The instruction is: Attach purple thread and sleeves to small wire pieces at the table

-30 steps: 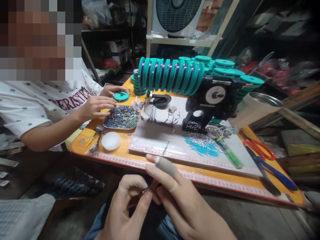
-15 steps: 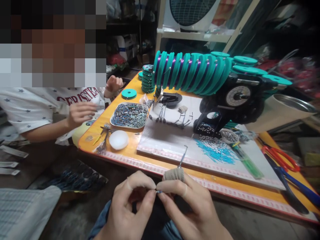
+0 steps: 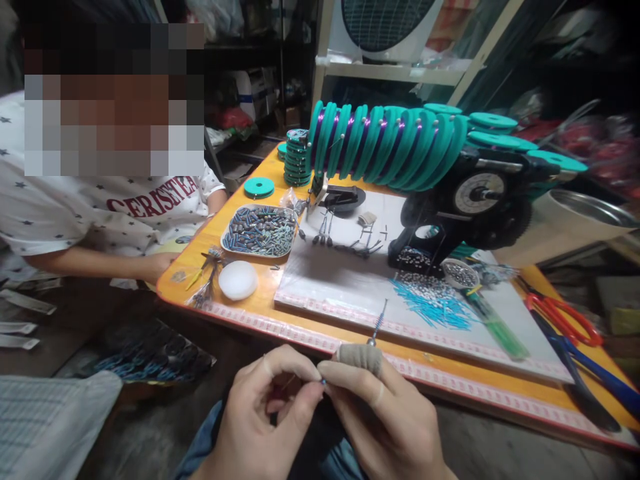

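Observation:
Over my lap, just off the table's near edge, my left hand (image 3: 270,410) and my right hand (image 3: 387,410) meet fingertip to fingertip. Both pinch a tiny blue piece (image 3: 323,382), mostly hidden by the fingers; its kind is not clear. Pale covers sit on my index fingers. A grey-beige cloth band (image 3: 361,359) wraps another finger of my right hand. Behind that band a thin coiled wire (image 3: 380,321) with a metal bead at its base sticks up, its lower end hidden.
A black machine (image 3: 450,193) carries a row of green spools (image 3: 385,143) with purple line. On the orange table (image 3: 193,247) are a tray of small blue-grey parts (image 3: 260,230), a white dish (image 3: 237,280), blue sticks (image 3: 435,307) and red-handled pliers (image 3: 570,320). Another person (image 3: 165,200) sits at left.
My hands have shifted slightly right, still pinched together, and the coiled wire leans further right. The other person's raised hands have dropped toward the table's left edge.

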Motion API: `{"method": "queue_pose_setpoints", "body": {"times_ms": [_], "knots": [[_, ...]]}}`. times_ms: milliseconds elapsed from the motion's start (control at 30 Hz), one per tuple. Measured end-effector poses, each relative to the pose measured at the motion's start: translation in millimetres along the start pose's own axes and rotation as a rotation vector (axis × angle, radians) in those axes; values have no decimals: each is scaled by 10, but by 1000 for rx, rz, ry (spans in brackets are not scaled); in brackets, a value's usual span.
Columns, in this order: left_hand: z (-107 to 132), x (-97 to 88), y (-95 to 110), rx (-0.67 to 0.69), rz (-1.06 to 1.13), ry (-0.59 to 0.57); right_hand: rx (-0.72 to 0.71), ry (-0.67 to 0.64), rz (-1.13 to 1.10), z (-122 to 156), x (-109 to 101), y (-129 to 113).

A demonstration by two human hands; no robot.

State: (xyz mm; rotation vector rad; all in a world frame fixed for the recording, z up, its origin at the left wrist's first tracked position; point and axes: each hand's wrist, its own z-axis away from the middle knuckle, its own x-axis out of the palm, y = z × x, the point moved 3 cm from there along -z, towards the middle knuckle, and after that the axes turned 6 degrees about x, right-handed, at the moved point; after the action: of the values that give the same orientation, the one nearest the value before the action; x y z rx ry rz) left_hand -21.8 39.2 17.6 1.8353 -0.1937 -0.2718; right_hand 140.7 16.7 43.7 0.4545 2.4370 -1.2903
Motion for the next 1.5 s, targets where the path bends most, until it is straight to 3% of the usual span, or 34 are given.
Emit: {"method": "queue_pose_setpoints", "body": {"times_ms": [133,300,500,567,967,1167,1333,1500], "knots": [[-5,11,-5,-64,80,11,71,12,-155,-42,1,-28],[-17,21,17,-110,193,16,151,-17,-163,-3,-2,-36],[-44,127,27,-401,920,-52,207,62,-115,35,-10,-20],[-54,146,36,-436,1041,-51,255,82,-126,63,-13,16],[46,139,89,-273,662,-2,366,121,-193,192,-19,92],[71,149,80,-307,552,29,349,132,-225,193,10,81],[71,176,53,-316,528,-92,347,159,-271,151,40,7],[98,151,4,-317,295,-155,323,139,-286,98,35,-24]]}}
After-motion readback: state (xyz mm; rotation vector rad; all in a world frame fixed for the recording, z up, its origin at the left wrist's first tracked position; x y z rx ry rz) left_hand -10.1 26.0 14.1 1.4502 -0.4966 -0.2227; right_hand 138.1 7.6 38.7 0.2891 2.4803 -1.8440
